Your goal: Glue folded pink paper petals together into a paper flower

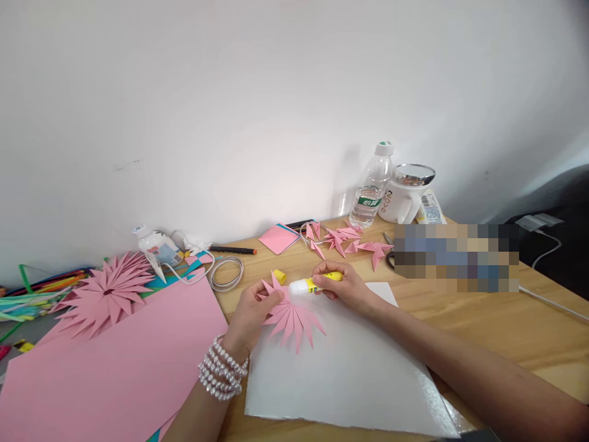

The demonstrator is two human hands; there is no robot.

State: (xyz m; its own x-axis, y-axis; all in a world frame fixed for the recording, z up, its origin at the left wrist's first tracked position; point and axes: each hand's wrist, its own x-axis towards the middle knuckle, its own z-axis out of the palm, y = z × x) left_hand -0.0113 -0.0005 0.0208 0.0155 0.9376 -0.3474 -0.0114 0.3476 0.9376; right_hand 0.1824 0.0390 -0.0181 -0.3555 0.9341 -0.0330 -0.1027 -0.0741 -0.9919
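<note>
My left hand (255, 310), with a beaded bracelet at the wrist, pinches a pink folded-paper fan (292, 319) made of several pointed pieces. My right hand (338, 285) is closed around a yellow and white glue stick (306, 286). The white end of the glue stick meets the upper part of the paper fan; whether it touches the paper is hard to make out. Behind my left hand lies a yellow cap (279, 276). Under both hands is a white sheet (340, 380). Several loose pink folded pieces (338, 240) lie farther back.
A finished-looking pink paper pinwheel (108, 291) rests on pink sheets (124, 362) at left, beside colourful pipe cleaners (32, 313). A coiled cable (226, 274) lies behind. A water bottle (370, 187) and white mug (398, 199) stand against the wall; scissors (390, 259) lie in front.
</note>
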